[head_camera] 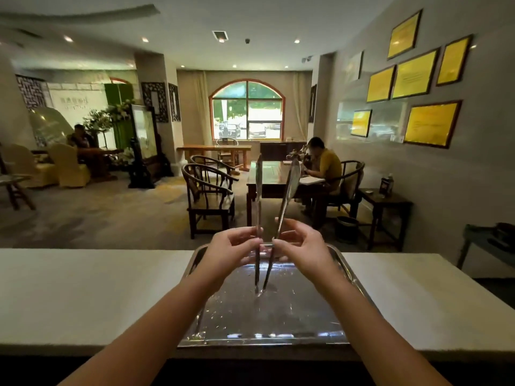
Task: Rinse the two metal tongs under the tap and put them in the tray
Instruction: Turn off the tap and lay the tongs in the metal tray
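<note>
A shiny metal tray [281, 319] lies on the white counter straight in front of me, wet with droplets. Above it I hold long metal tongs [287, 193] upright. Their lower ends meet and touch the tray floor, and their flat tips spread apart at the top. My left hand [231, 252] pinches the left arm [259, 196] of the tongs. My right hand [302, 252] pinches the right arm. Whether these are one pair or two separate tongs, I cannot tell. No tap is in view.
The white counter [83, 288] runs left and right of the tray, with its far edge just behind the tray. Beyond it is a dining room with dark wooden chairs [207, 196], tables, and a seated person [326, 165].
</note>
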